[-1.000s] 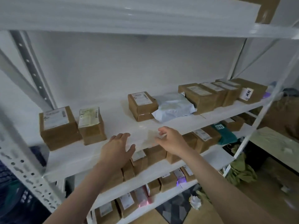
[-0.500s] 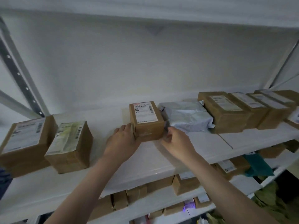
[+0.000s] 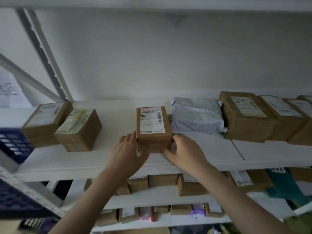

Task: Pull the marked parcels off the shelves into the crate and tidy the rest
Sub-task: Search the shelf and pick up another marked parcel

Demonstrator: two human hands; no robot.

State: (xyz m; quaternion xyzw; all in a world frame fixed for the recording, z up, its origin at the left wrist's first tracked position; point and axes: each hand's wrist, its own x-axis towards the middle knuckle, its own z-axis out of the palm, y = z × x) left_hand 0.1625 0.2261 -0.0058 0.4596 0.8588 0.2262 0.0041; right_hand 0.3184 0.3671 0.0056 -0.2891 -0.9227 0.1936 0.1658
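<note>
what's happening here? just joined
A person stands at white shelving stocked with parcels. Both hands are on one small brown box with a printed label on top, in the middle of the upper shelf. The left hand holds its left side, the right hand its lower right corner. The box sits on the shelf, next to a white poly mailer. More brown boxes stand on both sides and on the shelves below. No crate is clearly in view.
</note>
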